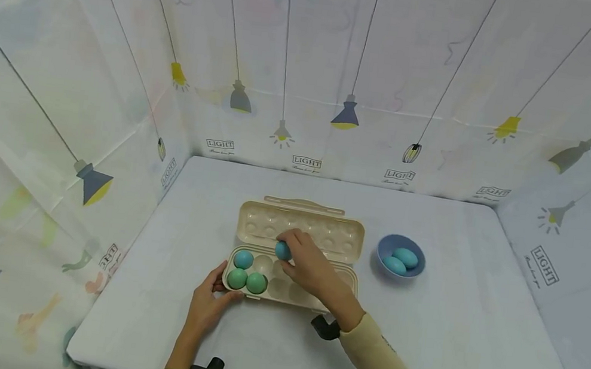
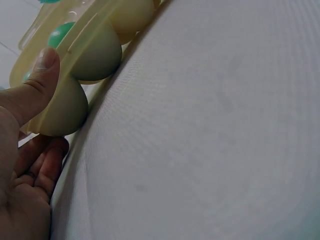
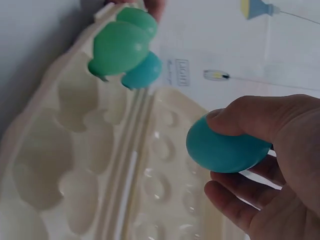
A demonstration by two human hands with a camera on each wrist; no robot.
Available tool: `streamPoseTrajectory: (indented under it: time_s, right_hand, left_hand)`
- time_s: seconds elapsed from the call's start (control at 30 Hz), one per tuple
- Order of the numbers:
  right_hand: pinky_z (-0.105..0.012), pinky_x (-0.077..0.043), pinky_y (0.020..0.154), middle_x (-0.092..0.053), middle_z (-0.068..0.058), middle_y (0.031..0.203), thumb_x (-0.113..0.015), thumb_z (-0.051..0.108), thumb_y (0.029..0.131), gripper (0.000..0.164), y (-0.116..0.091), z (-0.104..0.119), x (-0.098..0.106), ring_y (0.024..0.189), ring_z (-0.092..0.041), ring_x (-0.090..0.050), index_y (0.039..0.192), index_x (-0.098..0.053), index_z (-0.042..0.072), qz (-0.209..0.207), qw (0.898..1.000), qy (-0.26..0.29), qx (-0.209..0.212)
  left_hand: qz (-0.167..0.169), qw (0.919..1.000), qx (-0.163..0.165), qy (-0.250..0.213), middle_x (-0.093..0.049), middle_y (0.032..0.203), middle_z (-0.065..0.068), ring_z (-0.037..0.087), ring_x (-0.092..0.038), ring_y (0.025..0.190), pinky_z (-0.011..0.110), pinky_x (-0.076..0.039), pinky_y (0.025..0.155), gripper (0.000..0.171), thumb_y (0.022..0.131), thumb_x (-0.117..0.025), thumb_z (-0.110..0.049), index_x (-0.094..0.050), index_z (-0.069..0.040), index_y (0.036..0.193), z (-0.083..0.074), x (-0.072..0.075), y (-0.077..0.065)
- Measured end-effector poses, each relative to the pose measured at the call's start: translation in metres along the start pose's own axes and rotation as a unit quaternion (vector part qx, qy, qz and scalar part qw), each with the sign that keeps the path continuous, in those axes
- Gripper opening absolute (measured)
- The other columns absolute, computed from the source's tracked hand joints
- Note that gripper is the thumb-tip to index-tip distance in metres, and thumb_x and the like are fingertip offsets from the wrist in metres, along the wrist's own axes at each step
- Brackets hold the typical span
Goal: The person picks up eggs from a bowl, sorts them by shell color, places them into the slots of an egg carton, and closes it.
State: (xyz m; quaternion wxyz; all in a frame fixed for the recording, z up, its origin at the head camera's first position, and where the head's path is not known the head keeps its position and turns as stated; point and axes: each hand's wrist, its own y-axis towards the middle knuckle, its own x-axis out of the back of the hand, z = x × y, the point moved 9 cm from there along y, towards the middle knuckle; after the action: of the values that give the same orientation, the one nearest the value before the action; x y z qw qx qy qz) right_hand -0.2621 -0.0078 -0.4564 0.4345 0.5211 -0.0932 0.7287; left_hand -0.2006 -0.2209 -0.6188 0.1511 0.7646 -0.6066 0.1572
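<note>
A cream plastic egg carton [image 1: 348,276] lies on the table with its lid [image 1: 346,235] folded back behind it. My left hand [image 1: 205,306] grips the carton's left end, thumb against the front side and fingers around the end. Between thumb and fingers, my right hand [image 1: 314,267] pinches a blue egg [image 3: 225,150] above the back row of cups. Two green eggs [image 1: 256,283] fill the leftmost front cups. One blue egg [image 1: 243,259] sits in the back-left cup. In the left wrist view, the carton's rounded cup undersides [image 2: 97,57] show beside the thumb.
To the right of the carton stands a blue bowl [image 1: 382,249] holding two blue eggs [image 1: 405,257]. A white cloth covers the table [image 1: 465,322]. Behind and at the sides hang printed curtains [image 1: 310,42] with lamp pictures.
</note>
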Motion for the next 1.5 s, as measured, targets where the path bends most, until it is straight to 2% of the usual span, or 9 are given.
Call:
streamPoseTrajectory:
  time_s: [0.1, 0.23, 0.37, 0.53, 0.73, 1.0, 1.3, 1.5]
  right_hand:
    - [-0.037, -0.051, 0.100, -0.058, -0.008, 0.123, -0.076, -0.002, 0.084, 0.044, 0.003, 0.002, -0.018, 0.115, -0.024, -0.058, 0.123, -0.057, 0.005, 0.020, 1.000, 0.014, 0.014]
    - [-0.037, -0.051, 0.100, -0.058, -0.009, 0.120, -0.075, -0.004, 0.084, 0.040, 0.007, 0.002, -0.032, 0.114, -0.023, -0.059, 0.120, -0.058, 0.004, 0.028, 0.999, 0.020, 0.026]
    - [-0.038, -0.052, 0.099, -0.057, -0.010, 0.119, -0.074, -0.003, 0.085, 0.039, 0.012, -0.004, -0.044, 0.112, -0.024, -0.060, 0.120, -0.060, 0.005, 0.043, 0.999, 0.024, 0.013]
    - [-0.040, -0.052, 0.098, -0.061, -0.010, 0.121, -0.077, 0.002, 0.085, 0.039, 0.017, -0.012, -0.057, 0.111, -0.025, -0.062, 0.121, -0.062, 0.007, 0.060, 0.998, 0.006, -0.001]
    - [-0.045, -0.051, 0.096, -0.067, -0.004, 0.119, -0.084, 0.016, 0.082, 0.041, 0.023, -0.022, -0.073, 0.111, -0.026, -0.063, 0.118, -0.065, 0.013, 0.083, 0.996, -0.029, -0.006]
    - [-0.040, -0.054, 0.093, -0.068, -0.003, 0.117, -0.085, 0.019, 0.080, 0.042, 0.028, -0.024, -0.082, 0.107, -0.024, -0.067, 0.118, -0.067, 0.014, 0.105, 0.994, -0.022, -0.012]
    - [-0.035, -0.054, 0.094, -0.066, 0.000, 0.119, -0.081, 0.014, 0.084, 0.040, 0.027, -0.018, -0.090, 0.109, -0.019, -0.066, 0.121, -0.066, 0.016, 0.119, 0.992, -0.047, 0.024]
    - [-0.034, -0.053, 0.095, -0.067, 0.001, 0.120, -0.081, 0.014, 0.084, 0.041, 0.028, -0.018, -0.095, 0.109, -0.017, -0.066, 0.122, -0.066, 0.017, 0.155, 0.987, -0.040, 0.020]
  left_hand:
    - [0.003, 1.0000, 0.000, -0.002, -0.067, 0.124, 0.000, 0.011, -0.063, 0.097, 0.027, -0.050, 0.090, 0.087, 0.076, -0.088, -0.036, -0.046, -0.020, 0.151, 0.000, -0.001, 0.000]
    - [0.004, 1.0000, 0.004, -0.004, -0.067, 0.125, -0.001, 0.011, -0.063, 0.099, 0.028, -0.050, 0.091, 0.086, 0.076, -0.088, -0.035, -0.046, -0.021, 0.151, 0.000, -0.003, 0.001]
    - [0.004, 1.0000, 0.005, -0.007, -0.067, 0.124, -0.002, 0.011, -0.063, 0.099, 0.028, -0.050, 0.091, 0.086, 0.076, -0.088, -0.036, -0.047, -0.022, 0.150, 0.000, -0.003, 0.001]
    - [0.005, 0.9999, -0.009, -0.008, -0.067, 0.123, -0.001, 0.010, -0.063, 0.097, 0.025, -0.050, 0.089, 0.086, 0.076, -0.087, -0.037, -0.047, -0.020, 0.150, -0.002, -0.004, 0.002]
    - [0.008, 0.9999, -0.010, -0.010, -0.067, 0.122, -0.001, 0.011, -0.063, 0.097, 0.024, -0.050, 0.088, 0.085, 0.077, -0.087, -0.036, -0.047, -0.020, 0.150, -0.003, -0.006, 0.003]
    - [0.006, 1.0000, -0.001, 0.000, -0.068, 0.120, -0.002, 0.010, -0.062, 0.096, 0.026, -0.049, 0.087, 0.084, 0.077, -0.087, -0.037, -0.048, -0.022, 0.150, -0.003, -0.005, 0.005]
    - [0.005, 1.0000, 0.002, -0.002, -0.068, 0.122, 0.000, 0.009, -0.062, 0.096, 0.025, -0.050, 0.087, 0.085, 0.077, -0.088, -0.034, -0.047, -0.019, 0.150, -0.002, -0.001, 0.002]
    - [0.002, 1.0000, 0.001, 0.001, -0.068, 0.122, -0.001, 0.009, -0.063, 0.096, 0.026, -0.050, 0.089, 0.086, 0.076, -0.087, -0.036, -0.047, -0.019, 0.150, -0.001, 0.001, 0.001]
